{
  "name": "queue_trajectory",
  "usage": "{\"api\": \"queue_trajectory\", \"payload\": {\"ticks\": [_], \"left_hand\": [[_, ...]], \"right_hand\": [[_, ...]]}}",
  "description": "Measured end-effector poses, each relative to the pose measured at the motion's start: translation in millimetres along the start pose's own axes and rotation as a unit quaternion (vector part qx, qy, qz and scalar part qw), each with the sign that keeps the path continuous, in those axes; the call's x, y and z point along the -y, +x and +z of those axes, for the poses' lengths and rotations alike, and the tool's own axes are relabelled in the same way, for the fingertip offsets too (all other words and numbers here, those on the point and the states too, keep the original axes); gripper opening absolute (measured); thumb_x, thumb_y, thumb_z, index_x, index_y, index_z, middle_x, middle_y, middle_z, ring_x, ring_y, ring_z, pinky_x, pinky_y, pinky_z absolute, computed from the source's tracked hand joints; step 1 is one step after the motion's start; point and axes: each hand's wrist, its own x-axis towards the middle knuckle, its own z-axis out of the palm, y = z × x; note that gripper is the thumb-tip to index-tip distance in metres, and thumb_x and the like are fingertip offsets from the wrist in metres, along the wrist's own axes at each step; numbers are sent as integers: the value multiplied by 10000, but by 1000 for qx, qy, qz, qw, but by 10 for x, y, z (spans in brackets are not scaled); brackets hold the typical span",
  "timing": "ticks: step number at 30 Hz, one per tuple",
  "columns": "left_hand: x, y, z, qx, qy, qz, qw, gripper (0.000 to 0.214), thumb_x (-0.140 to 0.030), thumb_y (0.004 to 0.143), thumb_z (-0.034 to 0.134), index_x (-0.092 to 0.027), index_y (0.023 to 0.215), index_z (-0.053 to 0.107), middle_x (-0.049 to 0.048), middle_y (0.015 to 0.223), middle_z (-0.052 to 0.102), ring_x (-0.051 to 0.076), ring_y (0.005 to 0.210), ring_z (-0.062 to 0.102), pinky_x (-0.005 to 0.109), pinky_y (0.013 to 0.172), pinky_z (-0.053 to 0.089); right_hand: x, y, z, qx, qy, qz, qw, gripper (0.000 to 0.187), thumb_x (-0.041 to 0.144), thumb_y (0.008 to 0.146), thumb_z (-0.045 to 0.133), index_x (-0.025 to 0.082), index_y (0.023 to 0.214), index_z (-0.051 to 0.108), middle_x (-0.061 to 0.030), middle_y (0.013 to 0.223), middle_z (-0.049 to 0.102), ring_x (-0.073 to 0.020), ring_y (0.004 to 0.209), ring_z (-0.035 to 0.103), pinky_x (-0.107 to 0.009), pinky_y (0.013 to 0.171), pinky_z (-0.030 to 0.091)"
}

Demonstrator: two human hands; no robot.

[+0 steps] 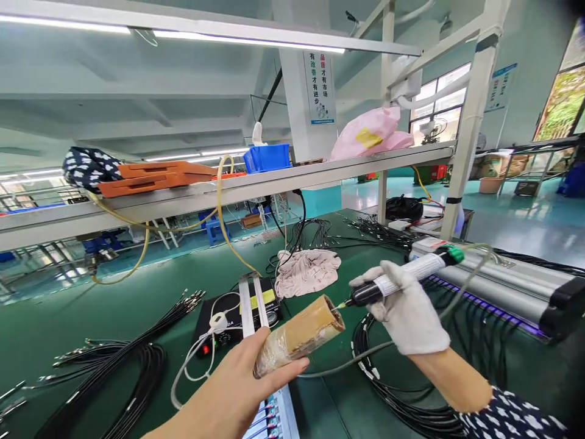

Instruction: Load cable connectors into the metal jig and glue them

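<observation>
My bare left hand (228, 381) is wrapped round a brown cardboard tube (315, 323), its lower part covered in clear film. The tube tilts up to the right, its open end facing the other hand. In a white glove, my right hand (409, 314) is closed round a dispensing syringe (414, 268) with a black front part and a green rear cap. Its thin needle tip points left, at the tube's rim; whether they touch I cannot tell. A hose runs from the cap. Under my left hand, a pale fixture (281, 414) holding blue-ended pieces is partly hidden.
Behind the tube are a black controller box (205, 326) with a red switch and a crumpled pink cloth (308, 272). Black cable bundles (141, 366) lie left, a cable coil (388, 390) right. A silver machine (507, 280) glows purple underneath. A shelf (183, 195) crosses above.
</observation>
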Motion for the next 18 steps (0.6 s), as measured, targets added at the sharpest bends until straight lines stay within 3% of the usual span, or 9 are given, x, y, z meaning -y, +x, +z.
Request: {"api": "queue_trajectory", "payload": {"ticks": [5,10,12,15,18], "left_hand": [[-11,90,-102,50,-32,-7,998,1019,123,718,457,-534,1464,229,83,1513,309,256,1246,512,430,963,504],[35,274,-134,36,-96,-10,995,875,65,818,405,-485,1479,244,83,1377,419,202,1094,576,372,917,522],[41,390,-135,71,-101,-15,992,848,28,830,428,-479,1483,236,83,1279,452,196,985,598,372,857,539],[41,581,-124,146,-134,-37,979,823,-35,848,469,-463,1497,202,68,1176,453,178,874,607,365,813,544],[44,752,-107,187,-197,-68,960,814,-53,845,467,-454,1503,204,55,1131,440,187,886,611,378,845,531]], "right_hand": [[-78,-44,190,51,-65,83,993,371,523,707,745,162,733,666,-20,680,679,-73,456,467,-154,341,304],[-206,253,279,101,-125,160,974,297,447,777,731,187,915,690,9,802,678,-52,481,436,-145,354,247],[-332,405,274,105,-133,208,963,291,435,856,674,170,975,662,-3,837,668,-66,526,499,-161,408,351],[-532,601,226,110,-119,257,953,309,416,941,586,148,1092,616,-43,964,662,-137,741,633,-289,634,538],[-683,752,171,103,-84,251,959,391,472,957,538,160,1189,584,-81,1128,643,-198,934,649,-403,814,551]]}}
